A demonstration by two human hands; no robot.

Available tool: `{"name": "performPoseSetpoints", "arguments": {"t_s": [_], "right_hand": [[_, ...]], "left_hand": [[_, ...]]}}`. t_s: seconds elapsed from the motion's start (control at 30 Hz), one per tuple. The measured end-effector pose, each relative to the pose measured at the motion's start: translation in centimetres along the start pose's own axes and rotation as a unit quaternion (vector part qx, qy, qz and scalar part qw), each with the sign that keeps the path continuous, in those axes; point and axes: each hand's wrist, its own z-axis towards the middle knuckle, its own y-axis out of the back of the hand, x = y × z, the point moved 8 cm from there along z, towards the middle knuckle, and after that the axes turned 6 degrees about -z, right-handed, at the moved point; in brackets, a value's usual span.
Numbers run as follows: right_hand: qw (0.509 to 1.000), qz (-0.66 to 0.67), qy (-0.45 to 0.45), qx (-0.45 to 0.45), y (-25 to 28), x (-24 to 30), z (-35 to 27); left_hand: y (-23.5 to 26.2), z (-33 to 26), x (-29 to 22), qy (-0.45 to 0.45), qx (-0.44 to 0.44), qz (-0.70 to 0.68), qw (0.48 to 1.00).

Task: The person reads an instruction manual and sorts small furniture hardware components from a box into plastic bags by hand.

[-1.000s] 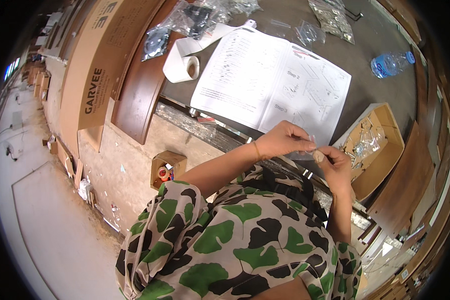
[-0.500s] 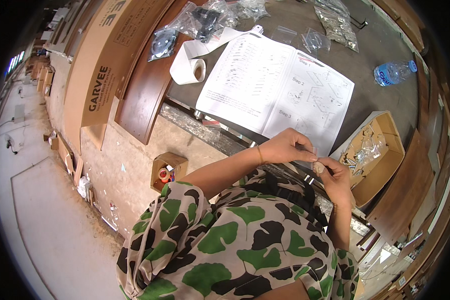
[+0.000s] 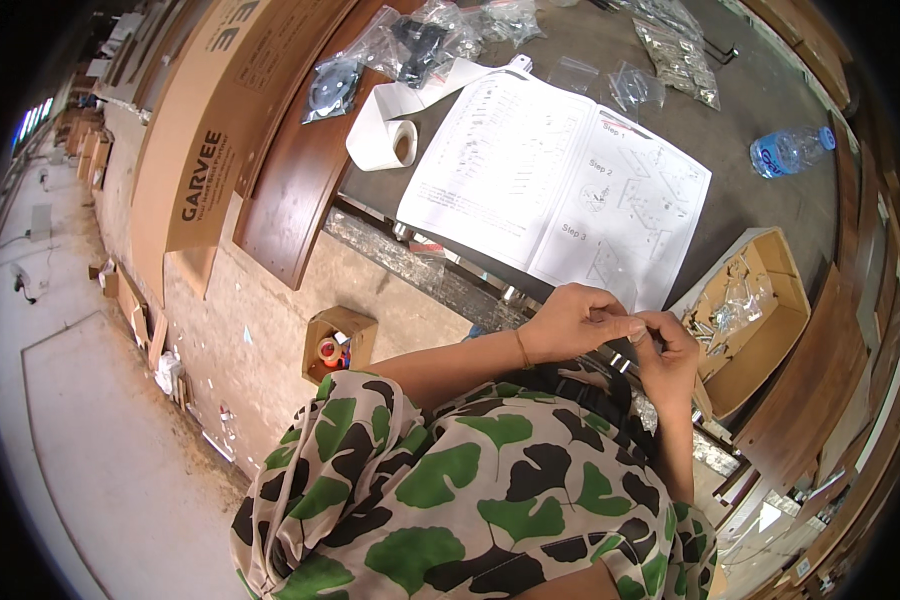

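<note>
My left hand (image 3: 575, 322) and my right hand (image 3: 667, 352) meet at the near edge of the dark table, fingertips pinched together. Between them is a small clear plastic bag (image 3: 627, 294), mostly hidden by the fingers; I cannot make out what is in it. Just beyond the hands lies an open instruction booklet (image 3: 560, 190) with line drawings. To the right of my right hand stands an open cardboard box (image 3: 785, 335) holding loose screws and metal fittings (image 3: 715, 325) and a clear bag.
A paper roll (image 3: 385, 145) and several bags of hardware (image 3: 420, 45) lie at the back left. A water bottle (image 3: 790, 152) lies back right. Brown boards (image 3: 295, 215) and a large carton (image 3: 195, 190) stand left. A small box (image 3: 360, 340) with tape sits lower down.
Both hands have shifted slightly toward me, and the left fingers have closed in against the right fingertips. The clear bag shows less than before. The view has shifted a little.
</note>
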Motion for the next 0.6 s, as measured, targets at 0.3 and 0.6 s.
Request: {"name": "performPoseSetpoints", "arguments": {"t_s": [0.3, 0.6], "right_hand": [[0.999, -0.016, -0.012, 0.025, -0.3, -0.2, -0.5], [0.987, 0.105, -0.118, -0.007, 0.3, -2.6, -0.4]], "left_hand": [[0.0, 0.3, 0.3, -0.035, -0.003, 0.093, 0.995], [-0.6, 0.4, -2.1, -0.121, -0.001, 0.157, 0.980]]}}
